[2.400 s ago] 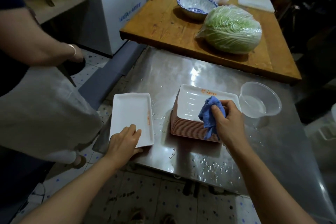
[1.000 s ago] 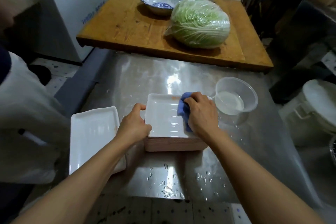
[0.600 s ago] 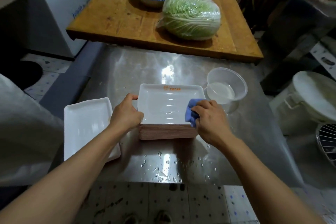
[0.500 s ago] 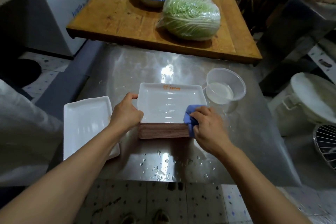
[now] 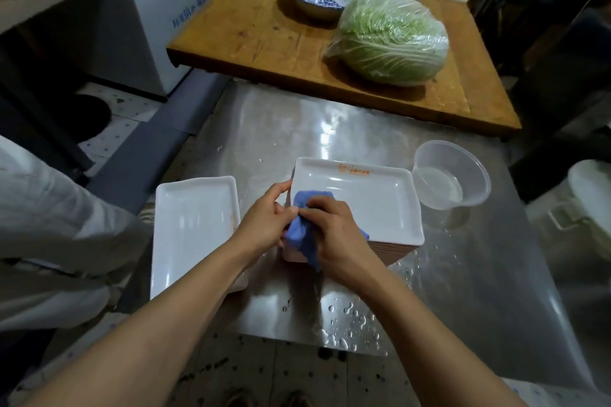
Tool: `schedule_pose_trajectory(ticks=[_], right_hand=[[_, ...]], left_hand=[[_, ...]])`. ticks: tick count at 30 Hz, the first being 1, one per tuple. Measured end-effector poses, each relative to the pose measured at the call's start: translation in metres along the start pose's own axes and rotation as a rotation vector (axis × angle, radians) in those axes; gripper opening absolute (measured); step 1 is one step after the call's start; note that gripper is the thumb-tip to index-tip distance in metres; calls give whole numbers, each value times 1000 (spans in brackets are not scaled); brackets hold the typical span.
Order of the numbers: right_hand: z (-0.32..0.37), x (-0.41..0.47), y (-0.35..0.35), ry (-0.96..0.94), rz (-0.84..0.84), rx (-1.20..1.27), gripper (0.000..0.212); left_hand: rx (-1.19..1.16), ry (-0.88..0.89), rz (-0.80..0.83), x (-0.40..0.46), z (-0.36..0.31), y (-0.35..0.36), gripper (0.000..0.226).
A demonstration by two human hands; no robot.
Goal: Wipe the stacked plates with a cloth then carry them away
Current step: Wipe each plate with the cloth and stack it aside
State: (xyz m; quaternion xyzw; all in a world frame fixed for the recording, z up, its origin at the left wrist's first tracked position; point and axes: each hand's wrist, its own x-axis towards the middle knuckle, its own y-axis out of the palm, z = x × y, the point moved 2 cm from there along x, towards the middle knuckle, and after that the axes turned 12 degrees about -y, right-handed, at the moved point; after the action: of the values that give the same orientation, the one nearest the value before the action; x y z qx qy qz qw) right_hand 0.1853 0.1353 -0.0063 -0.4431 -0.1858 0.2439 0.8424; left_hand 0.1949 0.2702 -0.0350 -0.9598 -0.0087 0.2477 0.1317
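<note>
Right hand (image 5: 340,238) has its grip on the blue cloth (image 5: 304,235) over the plate stack (image 5: 373,205); left hand (image 5: 264,221) pinches the stack's nine-o'clock rim. At two o'clock, a clear tub (image 5: 451,175) holds water.

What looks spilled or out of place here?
Water droplets lie scattered on the steel table near its front edge, below the plate stack. The single plate at left overhangs that table's edge. Nothing looks damaged.

plate stack (image 5: 373,205) on table (image 5: 463,274), single plate (image 5: 195,228) left, tub (image 5: 451,175) right
</note>
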Motion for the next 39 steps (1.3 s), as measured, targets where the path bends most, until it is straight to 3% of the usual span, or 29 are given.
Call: schedule_pose_trajectory(ticks=[5, 10, 15, 21, 25, 28, 30, 34, 39], right_hand=[[-22, 38, -9, 5, 54, -105, 55], [-33, 42, -17, 1, -31, -288, 47], [-70, 2, -47, 236, -158, -324, 39], [-63, -24, -45, 262, -14, -205, 52], [-29, -25, -26, 103, 15, -119, 56], [-23, -32, -22, 13, 62, -232, 49], [-28, -41, -26, 15, 96, -314, 56], [-43, -65, -48, 138, 95, -418, 60], [-54, -80, -66, 224, 139, -611, 47]], left_hand=[[169, -11, -81, 3, -8, 3, 44], [331, -12, -173, 2, -14, 7, 48], [313, -30, -187, 2, -12, 8, 51], [282, -22, -185, -1, -11, 9, 49], [285, -29, -205, -5, -14, 11, 48], [336, -33, -230, -7, -15, 12, 48], [343, -43, -235, -8, -16, 12, 48], [357, -53, -252, -8, -16, 12, 47], [346, -72, -282, -10, -18, 13, 42]])
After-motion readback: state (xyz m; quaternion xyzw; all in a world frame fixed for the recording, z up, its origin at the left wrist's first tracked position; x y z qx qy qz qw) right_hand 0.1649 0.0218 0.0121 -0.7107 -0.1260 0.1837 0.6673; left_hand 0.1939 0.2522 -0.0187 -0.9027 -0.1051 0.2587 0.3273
